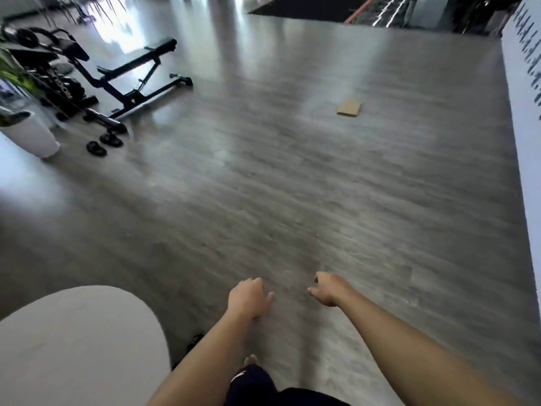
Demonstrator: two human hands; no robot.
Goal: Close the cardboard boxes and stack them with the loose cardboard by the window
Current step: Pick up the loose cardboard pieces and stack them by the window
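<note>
A small flat piece of brown cardboard (349,106) lies alone on the grey wood floor, far ahead and to the right. My left hand (248,297) and my right hand (328,290) both hang in the air low in the view, side by side, far from the cardboard. Their fingers are loosely curled and hold nothing. No cardboard box is in view. The picture is blurred by motion.
A black weight bench (137,80) with dumbbells and small weights stands at the back left, beside a white planter (32,139). A rounded beige seat (76,347) fills the lower left. A white wall (524,142) runs along the right. A dark rug (304,7) lies far back.
</note>
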